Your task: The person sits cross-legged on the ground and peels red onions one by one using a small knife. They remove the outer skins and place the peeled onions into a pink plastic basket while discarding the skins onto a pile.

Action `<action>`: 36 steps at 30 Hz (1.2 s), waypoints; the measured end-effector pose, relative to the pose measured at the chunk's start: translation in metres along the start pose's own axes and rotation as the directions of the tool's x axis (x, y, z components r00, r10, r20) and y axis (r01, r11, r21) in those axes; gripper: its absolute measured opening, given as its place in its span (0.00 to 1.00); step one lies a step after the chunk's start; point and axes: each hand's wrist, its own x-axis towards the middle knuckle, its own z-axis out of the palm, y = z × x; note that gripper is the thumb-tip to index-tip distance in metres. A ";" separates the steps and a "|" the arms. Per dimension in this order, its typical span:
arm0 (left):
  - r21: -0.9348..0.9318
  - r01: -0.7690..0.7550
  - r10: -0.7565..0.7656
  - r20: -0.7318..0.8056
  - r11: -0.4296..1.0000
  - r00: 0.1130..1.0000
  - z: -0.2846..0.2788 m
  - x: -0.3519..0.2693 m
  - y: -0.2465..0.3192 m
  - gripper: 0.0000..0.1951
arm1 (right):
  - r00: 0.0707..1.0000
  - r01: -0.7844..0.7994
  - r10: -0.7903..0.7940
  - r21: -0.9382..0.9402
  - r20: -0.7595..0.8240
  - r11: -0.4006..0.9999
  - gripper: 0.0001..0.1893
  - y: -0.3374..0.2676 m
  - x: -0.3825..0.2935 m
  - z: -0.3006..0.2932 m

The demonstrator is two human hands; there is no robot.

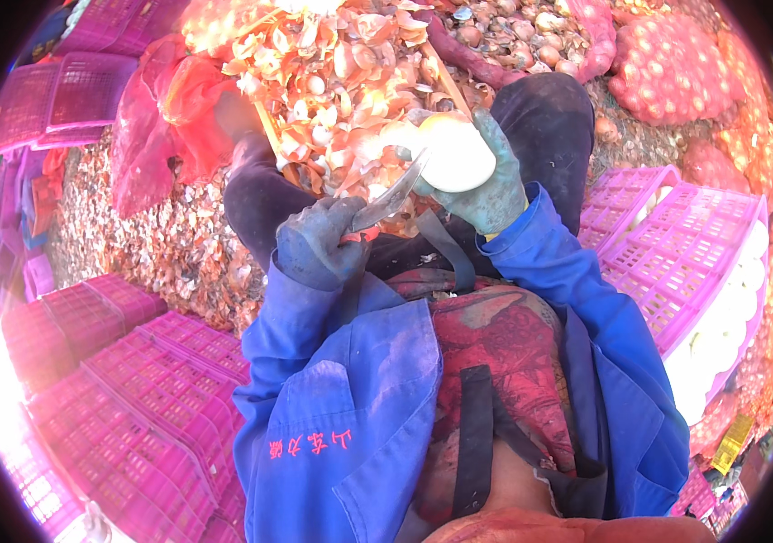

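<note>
My left hand (pixel 322 237), in a dark dirty work glove, grips a knife with a worn, curved metal blade (pixel 393 193). The blade slants up to the right, its tip at the left edge of a large pale onion (pixel 458 153). Whether the tip touches the onion, I cannot tell. My right hand (pixel 498 180), in a grey-green glove, holds that onion from the right and below; bright sunlight washes out its surface. Beyond both hands, between my dark-trousered legs, lies a heap of loose onion skins (pixel 332 75).
Pink plastic crates (pixel 149 421) are stacked at the left. A crate (pixel 678 244) of white onions stands at my right. Red mesh sacks (pixel 675 71) of onions lie at upper right. Thin wooden sticks (pixel 447 81) border the skins. A mesh bag (pixel 149 129) lies beside my left leg.
</note>
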 end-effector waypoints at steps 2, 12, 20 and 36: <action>0.010 -0.020 0.021 -0.050 1.000 0.999 0.005 -0.003 -0.005 0.22 | 0.998 0.028 -0.026 -0.054 0.051 0.998 0.39 0.001 0.001 -0.009; -0.278 0.076 -0.073 0.021 0.958 0.997 0.014 0.002 0.001 0.07 | 0.982 0.167 -0.188 -0.500 0.009 0.850 0.33 -0.004 0.000 -0.018; -0.625 0.647 -0.022 0.712 0.437 0.702 -0.020 0.005 -0.041 0.10 | 0.972 -0.157 0.175 -0.119 0.155 0.980 0.30 -0.005 0.003 -0.031; -0.232 -0.196 0.143 -0.226 0.953 0.964 0.008 0.042 0.007 0.18 | 0.992 -0.104 0.052 -0.501 -0.116 0.859 0.32 0.009 0.007 -0.030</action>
